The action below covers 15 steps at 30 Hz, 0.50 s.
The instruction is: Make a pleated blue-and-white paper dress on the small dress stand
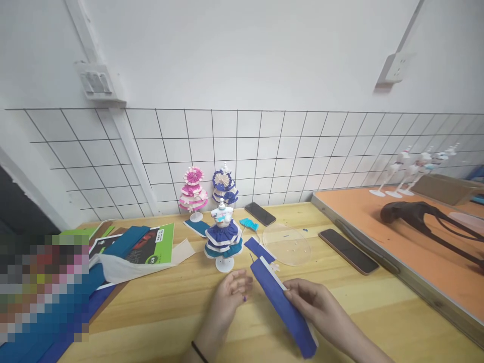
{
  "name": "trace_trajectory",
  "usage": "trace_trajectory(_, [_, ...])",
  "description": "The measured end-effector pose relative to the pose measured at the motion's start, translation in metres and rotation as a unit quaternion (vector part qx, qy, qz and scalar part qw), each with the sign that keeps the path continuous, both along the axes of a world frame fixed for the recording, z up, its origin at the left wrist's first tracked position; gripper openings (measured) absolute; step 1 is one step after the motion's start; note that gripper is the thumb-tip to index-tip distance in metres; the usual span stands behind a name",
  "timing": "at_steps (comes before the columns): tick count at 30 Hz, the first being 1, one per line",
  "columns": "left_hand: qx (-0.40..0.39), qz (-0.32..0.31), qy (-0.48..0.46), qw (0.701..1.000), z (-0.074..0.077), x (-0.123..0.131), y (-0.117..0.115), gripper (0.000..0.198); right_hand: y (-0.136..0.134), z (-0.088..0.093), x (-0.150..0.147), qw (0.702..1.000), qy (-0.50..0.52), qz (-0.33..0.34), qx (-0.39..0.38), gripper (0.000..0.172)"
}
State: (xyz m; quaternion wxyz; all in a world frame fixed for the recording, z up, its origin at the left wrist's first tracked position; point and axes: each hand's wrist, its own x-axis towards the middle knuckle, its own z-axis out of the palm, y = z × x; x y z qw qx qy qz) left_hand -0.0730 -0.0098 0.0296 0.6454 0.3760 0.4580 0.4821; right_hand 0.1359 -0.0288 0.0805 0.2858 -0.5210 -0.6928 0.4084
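Observation:
Between the thumb and fingers of my right hand [312, 302] is a long blue paper strip [282, 307] with a white edge, held slanted above the table. My left hand [228, 297] is just left of the strip, apart from it, its fingers loosely curled and holding nothing. Beyond it stands a small dress form [223, 234] on a white round base, wearing a tiered skirt of purple-blue, white and teal. To its right lie another blue strip [260, 249] and a pleated turquoise piece [248, 224].
Two more dressed forms, one pink [194, 190] and one navy [224, 187], stand by the tiled wall. A clear round plate [289, 244] and two phones, one black [260, 213] and one brown-edged [348, 250], lie rightward. Papers and a green-edged booklet [164, 242] cover the left. An orange table [355, 209] adjoins.

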Motion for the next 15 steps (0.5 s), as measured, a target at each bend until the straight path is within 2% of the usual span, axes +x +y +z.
trace_trajectory(3, [0.028,0.032,0.046,0.998,0.007,0.001,-0.001,0.042,0.002,0.002,-0.003,1.0,0.012,0.018,0.001,0.037])
trace_trajectory(7, [0.06,0.069,0.096,0.991,0.021,0.001,-0.008,0.056,0.0,-0.002,-0.007,0.998,-0.016,0.054,0.003,0.033])
trace_trajectory(9, [0.082,0.05,0.113,0.989,0.025,0.001,-0.011,0.055,-0.001,-0.004,-0.009,0.997,-0.041,0.07,0.012,0.031])
trace_trajectory(12, [0.113,0.003,0.135,0.984,0.024,0.004,-0.013,0.041,-0.003,-0.006,-0.012,0.992,-0.082,0.087,0.036,0.028])
trace_trajectory(15, [0.123,-0.002,0.158,0.98,0.021,0.007,-0.012,0.029,-0.001,-0.004,-0.014,0.988,-0.111,0.093,0.059,0.028])
